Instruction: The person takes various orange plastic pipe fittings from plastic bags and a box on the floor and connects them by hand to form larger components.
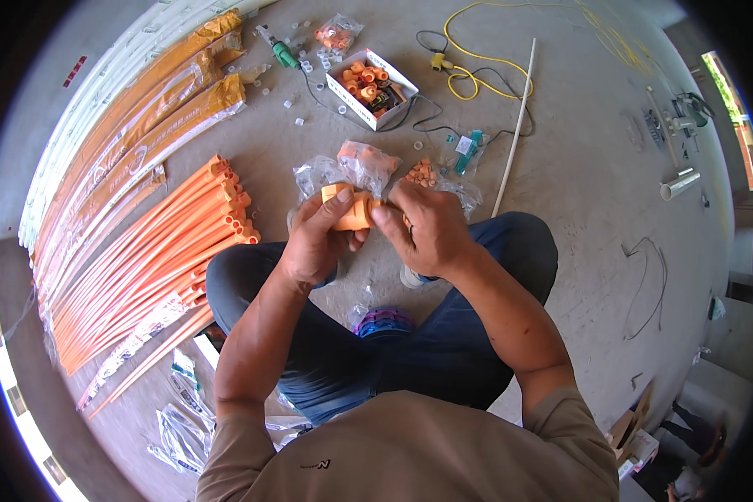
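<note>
Above my bent knees, my left hand (314,243) is closed round an orange plastic pipe fitting (351,211), thumb along its upper side. My right hand (433,227) pinches the fitting's right end between thumb and curled fingers, so that end is partly hidden. A bit of orange shows under the right fingers; whether it belongs to the same piece I cannot tell. Just beyond the hands lie a clear bag of orange fittings (366,163) and a small heap of orange pieces (422,173).
Orange pipes (167,243) lie bundled at left, beside long brown-wrapped packs (159,125). A white box (379,117) of fittings and a green power tool (284,55) are ahead. A white pipe (517,125) and yellow cable (468,94) lie right; a person's leg (694,431) shows lower right.
</note>
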`<state>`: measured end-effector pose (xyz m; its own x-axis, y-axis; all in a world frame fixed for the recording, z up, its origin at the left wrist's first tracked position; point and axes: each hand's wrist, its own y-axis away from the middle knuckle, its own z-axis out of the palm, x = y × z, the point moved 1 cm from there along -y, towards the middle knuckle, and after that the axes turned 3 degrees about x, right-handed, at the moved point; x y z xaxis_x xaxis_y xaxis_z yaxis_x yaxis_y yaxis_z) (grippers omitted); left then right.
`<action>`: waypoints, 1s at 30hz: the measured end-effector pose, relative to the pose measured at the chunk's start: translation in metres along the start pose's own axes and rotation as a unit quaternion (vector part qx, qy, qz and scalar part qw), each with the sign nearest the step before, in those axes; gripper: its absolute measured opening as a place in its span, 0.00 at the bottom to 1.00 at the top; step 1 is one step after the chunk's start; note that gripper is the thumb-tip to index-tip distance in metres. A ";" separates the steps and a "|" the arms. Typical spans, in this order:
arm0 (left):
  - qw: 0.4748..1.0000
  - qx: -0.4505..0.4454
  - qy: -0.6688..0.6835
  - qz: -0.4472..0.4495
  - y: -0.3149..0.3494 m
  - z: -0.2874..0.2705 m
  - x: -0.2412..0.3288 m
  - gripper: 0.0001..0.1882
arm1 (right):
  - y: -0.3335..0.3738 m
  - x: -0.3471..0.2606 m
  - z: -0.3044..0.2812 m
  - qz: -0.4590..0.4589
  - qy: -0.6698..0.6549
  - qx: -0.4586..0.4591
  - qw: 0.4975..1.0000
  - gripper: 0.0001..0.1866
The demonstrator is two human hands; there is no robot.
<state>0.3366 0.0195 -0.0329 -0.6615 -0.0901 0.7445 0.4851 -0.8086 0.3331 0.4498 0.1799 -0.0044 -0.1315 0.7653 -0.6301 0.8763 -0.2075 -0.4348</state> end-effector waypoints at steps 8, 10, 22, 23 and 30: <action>0.993 -0.049 0.034 -0.101 -0.006 -0.002 -0.005 0.22 | -0.003 -0.009 -0.013 -0.191 0.105 0.029 0.975 0.17; 0.990 0.020 0.023 -0.136 -0.005 0.003 -0.010 0.22 | 0.005 -0.009 -0.011 -0.192 0.114 0.072 0.972 0.17; 0.940 0.176 -0.197 0.216 -0.027 -0.037 -0.050 0.07 | 0.017 -0.013 0.020 0.132 -0.137 0.075 0.979 0.15; 0.868 0.180 -0.339 0.315 -0.021 -0.050 -0.046 0.07 | 0.010 -0.024 0.023 0.140 -0.168 0.048 0.975 0.16; 0.500 0.258 -0.590 0.579 -0.037 -0.085 -0.037 0.24 | 0.001 -0.013 0.048 0.219 -0.309 0.036 0.925 0.22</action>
<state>0.2947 0.0033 -0.1217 0.8848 0.3273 0.3317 0.4353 -0.3264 -0.8390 0.4298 0.1400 -0.0274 -0.0308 0.1080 -0.9937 0.8784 -0.4714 -0.0784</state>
